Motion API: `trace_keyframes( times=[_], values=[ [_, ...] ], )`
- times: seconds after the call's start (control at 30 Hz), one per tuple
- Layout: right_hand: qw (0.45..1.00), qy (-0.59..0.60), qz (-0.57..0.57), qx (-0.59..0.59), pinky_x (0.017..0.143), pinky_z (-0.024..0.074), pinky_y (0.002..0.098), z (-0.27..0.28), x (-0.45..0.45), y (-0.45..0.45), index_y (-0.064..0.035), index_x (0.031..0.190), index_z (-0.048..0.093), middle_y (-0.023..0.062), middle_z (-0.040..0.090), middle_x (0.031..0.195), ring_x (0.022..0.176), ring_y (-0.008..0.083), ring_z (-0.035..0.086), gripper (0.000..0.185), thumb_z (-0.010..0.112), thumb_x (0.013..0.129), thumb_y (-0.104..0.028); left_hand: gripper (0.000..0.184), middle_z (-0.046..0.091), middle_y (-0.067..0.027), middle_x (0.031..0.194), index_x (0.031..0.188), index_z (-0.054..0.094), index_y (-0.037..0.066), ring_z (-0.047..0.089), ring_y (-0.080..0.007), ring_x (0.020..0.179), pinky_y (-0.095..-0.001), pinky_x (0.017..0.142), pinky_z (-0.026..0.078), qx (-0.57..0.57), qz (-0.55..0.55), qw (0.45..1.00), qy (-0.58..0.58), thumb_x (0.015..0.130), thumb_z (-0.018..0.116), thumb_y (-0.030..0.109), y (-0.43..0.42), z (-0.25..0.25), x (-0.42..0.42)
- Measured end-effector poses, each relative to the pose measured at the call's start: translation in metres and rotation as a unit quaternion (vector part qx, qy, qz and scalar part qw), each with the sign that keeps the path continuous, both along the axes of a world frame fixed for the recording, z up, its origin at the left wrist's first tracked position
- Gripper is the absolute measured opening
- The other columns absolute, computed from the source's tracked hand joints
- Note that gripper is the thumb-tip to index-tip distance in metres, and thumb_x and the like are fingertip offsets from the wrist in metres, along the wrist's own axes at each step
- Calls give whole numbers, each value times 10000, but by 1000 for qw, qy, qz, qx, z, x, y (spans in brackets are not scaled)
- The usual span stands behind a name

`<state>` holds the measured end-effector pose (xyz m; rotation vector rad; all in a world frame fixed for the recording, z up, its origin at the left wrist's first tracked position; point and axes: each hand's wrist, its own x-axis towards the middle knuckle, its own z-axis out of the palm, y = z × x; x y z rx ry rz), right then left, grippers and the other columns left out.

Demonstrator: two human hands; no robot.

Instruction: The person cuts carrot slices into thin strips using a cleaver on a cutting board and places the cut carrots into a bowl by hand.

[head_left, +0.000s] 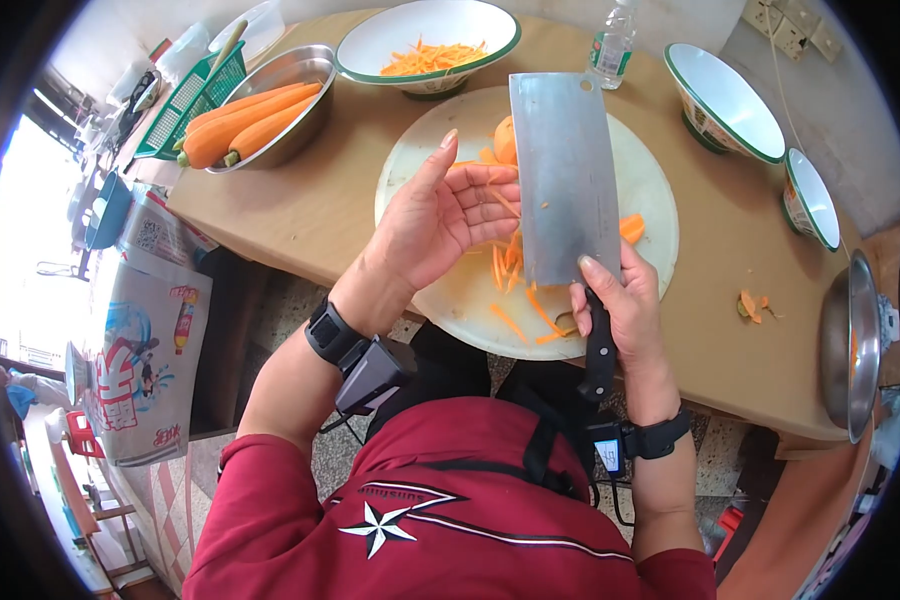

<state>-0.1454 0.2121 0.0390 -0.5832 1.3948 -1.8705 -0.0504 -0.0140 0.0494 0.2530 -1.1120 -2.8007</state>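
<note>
My right hand (625, 305) is closed round the black handle of a cleaver (567, 180), its broad blade raised upright over the round white cutting board (640, 170). Palm up, my left hand (450, 210) is beside the blade with its fingers spread; a few thin orange shreds cling to the fingers. Cut carrot strips (508, 262) lie on the board under and around the blade. A carrot piece (505, 140) shows behind the blade's left edge, and another chunk (632, 228) is at its right. The blade hides part of the board.
A metal bowl (315, 115) of whole carrots stands at the left, by a green basket (185, 110). Behind the board are a bowl of shreds (490, 25) and a bottle (612, 45). Two white bowls (740, 110) (813, 195), carrot scraps (753, 305) and a metal basin (850, 345) are at right.
</note>
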Motion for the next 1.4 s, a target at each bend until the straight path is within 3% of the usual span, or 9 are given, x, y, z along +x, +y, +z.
trace_keyframes(
  times=[0.23, 0.33, 0.4, 0.47, 0.53, 0.77, 0.93, 1.17, 1.4],
  values=[
    [1000, 6, -1, -4, 423, 440, 216, -2, -1, 0, -4, 1127, 589, 62, 600, 687, 451, 84, 513, 221, 611, 975, -163, 439, 695, -170, 1064, 1077, 652, -35, 691, -235, 983, -346, 892, 565, -109, 94, 986, -86, 1032, 512, 378, 3, 10, 11],
    [1000, 8, -2, -7, 423, 440, 217, -2, -1, 0, -4, 1122, 587, 63, 600, 687, 450, 86, 512, 212, 606, 978, -158, 250, 705, -137, 1051, 1061, 677, -27, 683, -192, 970, -310, 852, 552, -295, 60, 948, -98, 992, 608, 203, 2, 0, 15],
    [1000, 7, 0, -7, 423, 440, 218, -2, -1, 0, -4, 1120, 586, 63, 599, 686, 450, 87, 512, 209, 606, 978, -156, 200, 718, -105, 1015, 1091, 685, -22, 673, -164, 936, -296, 819, 533, -578, 29, 811, -86, 937, 661, 103, 8, 3, 19],
    [1000, 7, 2, -7, 423, 440, 218, -2, 0, 0, -4, 1118, 584, 64, 598, 685, 451, 88, 512, 207, 606, 978, -155, 259, 697, -119, 1073, 1143, 671, -16, 662, -215, 971, -335, 829, 526, -657, 49, 751, -45, 909, 676, 94, 17, 4, 22],
    [1000, 5, -1, -12, 422, 438, 217, -2, 0, 0, -4, 1119, 584, 65, 597, 688, 455, 89, 514, 206, 607, 977, -152, 307, 636, -159, 1183, 1169, 662, -6, 609, -303, 1092, -384, 913, 504, -792, 123, 598, 29, 901, 682, 142, 21, -1, 23],
    [1000, 5, -20, 1, 422, 430, 215, 1, 1, 0, -5, 1130, 586, 61, 594, 691, 454, 88, 502, 208, 606, 972, -138, 598, 523, -178, 1343, 1341, 538, 60, 458, -381, 1278, -486, 1079, 383, -811, 12, 584, 20, 857, 732, 353, 30, -6, 29],
    [1000, 18, -15, 8, 437, 427, 209, 4, 4, -1, -6, 1129, 585, 56, 588, 688, 458, 89, 501, 205, 593, 971, -136, 575, 475, -152, 1393, 1305, 576, 136, 416, -408, 1310, -510, 1095, 367, -823, -44, 564, 58, 824, 755, 396, 34, -4, 36],
    [998, 26, -49, 7, 417, 421, 216, 0, 4, -1, -13, 1136, 576, 61, 586, 691, 458, 100, 501, 217, 604, 963, -142, 392, 526, -114, 1311, 1192, 629, 151, 483, -346, 1230, -493, 1009, 433, -851, -3, 521, 71, 838, 729, 282, 30, -17, 27],
    [998, 29, -60, 15, 434, 426, 212, 4, 5, -1, -13, 1137, 577, 58, 585, 685, 465, 95, 500, 212, 599, 968, -137, 186, 577, -88, 1001, 975, 613, 75, 594, -285, 989, -397, 858, 506, -874, 47, 470, 112, 809, 678, 130, 22, -18, 14]
  ],
)
